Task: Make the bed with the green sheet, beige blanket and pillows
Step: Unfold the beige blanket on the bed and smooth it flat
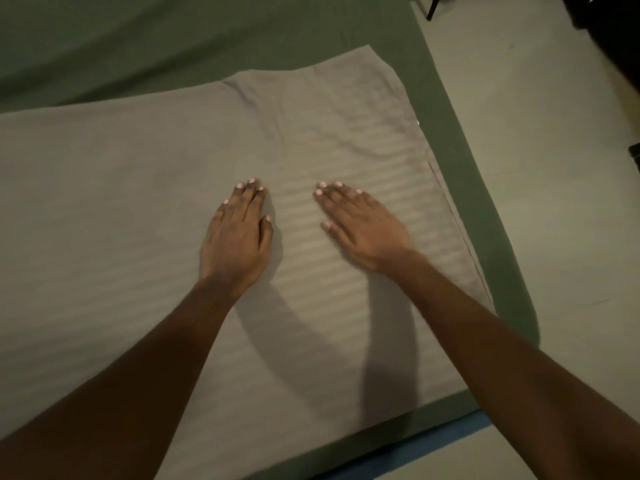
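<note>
Already the green sheet (173, 36) is on and my flat left hand (235, 237) and right hand (363, 230) press the beige blanket (121, 202); no pillows in view.

Blanket (138, 202) beige, faint woven stripes; sheet (173, 39) dull green; floor (554, 133) pale grey-beige.
</note>
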